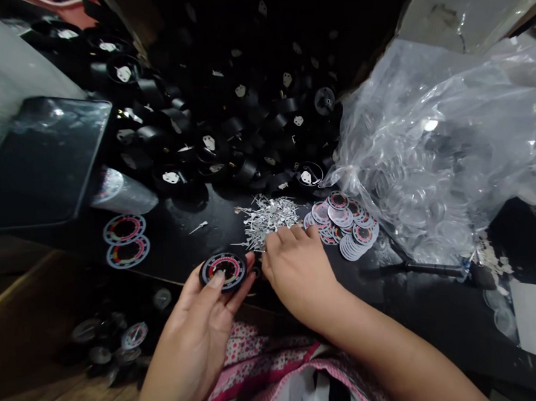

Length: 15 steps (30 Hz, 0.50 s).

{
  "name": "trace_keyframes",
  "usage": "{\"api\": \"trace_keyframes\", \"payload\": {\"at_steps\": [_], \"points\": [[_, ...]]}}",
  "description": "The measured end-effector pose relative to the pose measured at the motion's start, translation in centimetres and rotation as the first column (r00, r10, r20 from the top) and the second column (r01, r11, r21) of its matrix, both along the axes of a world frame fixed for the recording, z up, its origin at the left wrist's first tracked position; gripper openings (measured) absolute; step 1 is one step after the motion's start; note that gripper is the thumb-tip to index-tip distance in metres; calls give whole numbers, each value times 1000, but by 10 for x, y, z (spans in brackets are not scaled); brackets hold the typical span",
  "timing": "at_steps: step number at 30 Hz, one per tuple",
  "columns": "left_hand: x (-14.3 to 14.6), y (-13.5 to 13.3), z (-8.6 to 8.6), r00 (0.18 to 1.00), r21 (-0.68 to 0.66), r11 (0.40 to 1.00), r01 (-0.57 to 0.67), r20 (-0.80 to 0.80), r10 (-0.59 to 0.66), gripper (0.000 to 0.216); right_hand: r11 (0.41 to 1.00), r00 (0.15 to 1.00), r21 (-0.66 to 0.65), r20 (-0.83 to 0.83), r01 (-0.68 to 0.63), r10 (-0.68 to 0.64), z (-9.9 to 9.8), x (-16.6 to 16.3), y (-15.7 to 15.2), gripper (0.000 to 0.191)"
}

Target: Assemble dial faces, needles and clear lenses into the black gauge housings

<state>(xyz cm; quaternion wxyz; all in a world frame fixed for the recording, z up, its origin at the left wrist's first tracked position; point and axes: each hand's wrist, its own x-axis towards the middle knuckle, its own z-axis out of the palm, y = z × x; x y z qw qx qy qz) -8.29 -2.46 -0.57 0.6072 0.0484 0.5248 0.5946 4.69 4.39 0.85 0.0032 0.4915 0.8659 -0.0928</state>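
My left hand (206, 316) is closed around a round black gauge (226, 265), its thumb lying on the printed dial face. The gauge is tilted face up toward me. Just to the right, my right hand (297, 268) reaches to the near edge of a pile of small white pointer needles (271, 215). Its fingers curl down with the tips hidden, so I cannot make out what is between them. Beside that hand, on the right, lies a heap of round printed dials (351, 225). One loose needle (199, 227) lies apart, left of the pile.
Many black gauge housings (243, 166) fill the back. A clear plastic bag (430, 172) of transparent discs stands at right, with a black-handled tool (431, 269) before it. Two dials (128, 251) and a wrapped roll (124, 191) lie left. Finished-looking gauges (133, 336) sit lower left.
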Motion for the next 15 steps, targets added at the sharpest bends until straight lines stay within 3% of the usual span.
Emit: {"api": "trace_keyframes", "payload": {"at_steps": [5,8,12,15], "points": [[9,4,-4,999,18,999,35,-17,-35,20,996,994,-75,-94,46,-53,0,9,-2,20],[14,10,-3,995,69,994,84,-65,-79,20,983,966,-130,-208,129,-154,2,15,-5,18],[21,13,2,999,138,989,48,-27,-44,16,929,817,-302,-466,215,-341,4,24,-11,10],[27,12,8,999,155,987,34,20,-38,16,909,670,-349,-621,228,-406,4,32,-14,11]]}}
